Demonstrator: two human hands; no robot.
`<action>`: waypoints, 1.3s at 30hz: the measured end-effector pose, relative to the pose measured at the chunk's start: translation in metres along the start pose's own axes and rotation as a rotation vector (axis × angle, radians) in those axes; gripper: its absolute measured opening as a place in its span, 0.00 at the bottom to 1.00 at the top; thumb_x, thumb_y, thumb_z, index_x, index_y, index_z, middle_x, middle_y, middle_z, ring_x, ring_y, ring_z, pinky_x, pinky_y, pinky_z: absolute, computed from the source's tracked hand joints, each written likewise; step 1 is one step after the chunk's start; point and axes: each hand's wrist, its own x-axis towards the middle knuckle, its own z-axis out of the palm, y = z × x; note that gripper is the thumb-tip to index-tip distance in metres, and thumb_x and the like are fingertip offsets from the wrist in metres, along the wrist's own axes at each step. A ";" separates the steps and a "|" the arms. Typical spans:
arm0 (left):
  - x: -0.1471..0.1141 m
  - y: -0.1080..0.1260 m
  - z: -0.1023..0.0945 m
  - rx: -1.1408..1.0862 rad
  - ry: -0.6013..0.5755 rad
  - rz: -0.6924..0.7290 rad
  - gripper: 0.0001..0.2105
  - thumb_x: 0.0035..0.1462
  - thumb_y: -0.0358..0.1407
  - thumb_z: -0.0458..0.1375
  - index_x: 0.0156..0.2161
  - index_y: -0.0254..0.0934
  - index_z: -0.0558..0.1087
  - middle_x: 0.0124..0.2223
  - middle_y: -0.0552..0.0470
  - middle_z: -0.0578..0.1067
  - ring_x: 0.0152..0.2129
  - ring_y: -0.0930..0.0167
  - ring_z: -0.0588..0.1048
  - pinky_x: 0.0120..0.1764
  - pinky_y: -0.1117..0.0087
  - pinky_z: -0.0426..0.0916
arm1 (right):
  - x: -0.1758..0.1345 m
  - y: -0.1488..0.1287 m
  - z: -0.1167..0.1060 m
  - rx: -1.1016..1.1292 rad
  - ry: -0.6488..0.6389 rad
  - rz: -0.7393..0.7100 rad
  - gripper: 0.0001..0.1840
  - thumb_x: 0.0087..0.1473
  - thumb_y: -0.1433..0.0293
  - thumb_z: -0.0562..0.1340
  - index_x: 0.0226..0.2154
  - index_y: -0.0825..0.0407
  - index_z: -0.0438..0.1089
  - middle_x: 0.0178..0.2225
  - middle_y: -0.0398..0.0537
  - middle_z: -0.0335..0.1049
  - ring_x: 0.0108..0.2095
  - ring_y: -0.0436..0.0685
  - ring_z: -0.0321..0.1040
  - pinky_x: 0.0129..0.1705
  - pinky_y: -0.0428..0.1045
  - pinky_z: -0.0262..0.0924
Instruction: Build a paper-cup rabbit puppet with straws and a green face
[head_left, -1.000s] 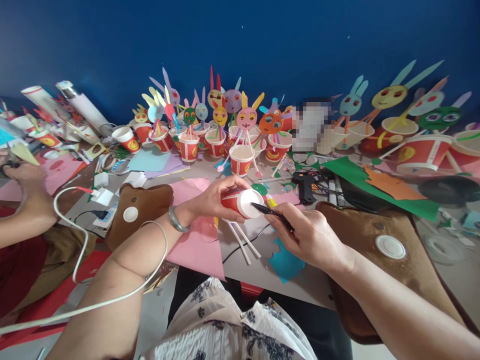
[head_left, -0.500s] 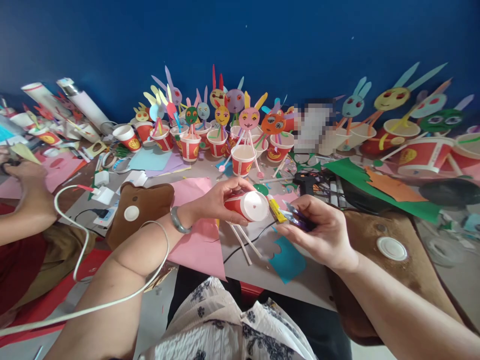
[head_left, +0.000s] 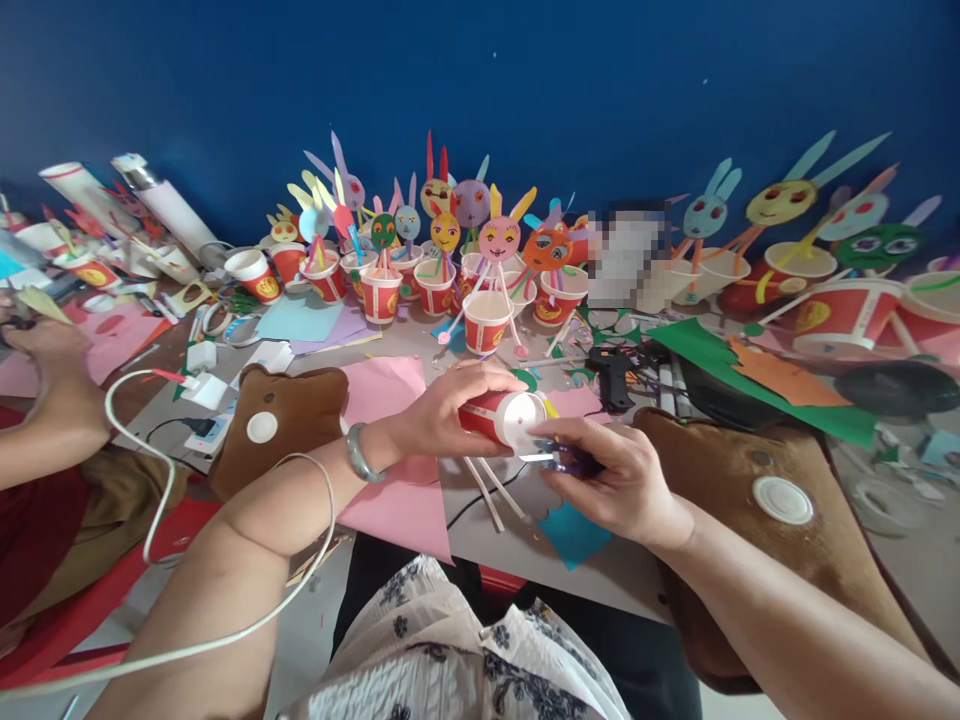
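My left hand (head_left: 442, 412) grips a red paper cup (head_left: 504, 417) held on its side, its white bottom facing right. My right hand (head_left: 611, 478) is closed around a small purple-handled tool (head_left: 561, 458), and its tip touches the lower edge of the cup's bottom. Both hands hover over a pink paper sheet (head_left: 390, 470) and a few white sticks (head_left: 491, 490) on the table. A blue paper cut-out (head_left: 574, 532) lies under my right hand.
Several red cups with paper rabbit faces (head_left: 480, 260) stand at the back. A black glue gun (head_left: 611, 375), green paper (head_left: 720, 355) and brown pouches (head_left: 281, 420) lie around. Another person's arm (head_left: 45, 420) works at the left. A white cable (head_left: 150, 490) loops over my left arm.
My right hand drew the tool away from the cup's bottom, then came back to its lower edge. The cup shifted slightly to the right.
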 end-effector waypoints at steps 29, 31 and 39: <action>-0.008 0.015 0.003 0.510 -0.111 0.278 0.22 0.64 0.31 0.59 0.60 0.51 0.66 0.61 0.53 0.74 0.62 0.66 0.70 0.68 0.51 0.59 | -0.003 0.034 0.038 0.585 0.005 0.420 0.31 0.51 0.39 0.63 0.41 0.48 0.69 0.28 0.44 0.70 0.29 0.56 0.68 0.31 0.51 0.65; -0.008 0.015 0.003 0.621 -0.099 0.303 0.22 0.64 0.30 0.58 0.61 0.51 0.66 0.62 0.53 0.74 0.63 0.64 0.69 0.69 0.47 0.58 | -0.003 0.033 0.039 0.592 -0.004 0.426 0.30 0.52 0.38 0.61 0.38 0.48 0.71 0.23 0.42 0.67 0.25 0.56 0.66 0.29 0.51 0.65; -0.010 0.007 0.010 0.684 -0.186 0.348 0.26 0.65 0.28 0.54 0.65 0.50 0.62 0.61 0.50 0.73 0.63 0.63 0.68 0.70 0.40 0.48 | 0.002 0.034 0.040 0.603 -0.045 0.448 0.33 0.49 0.36 0.62 0.34 0.50 0.69 0.18 0.38 0.59 0.20 0.52 0.59 0.23 0.48 0.59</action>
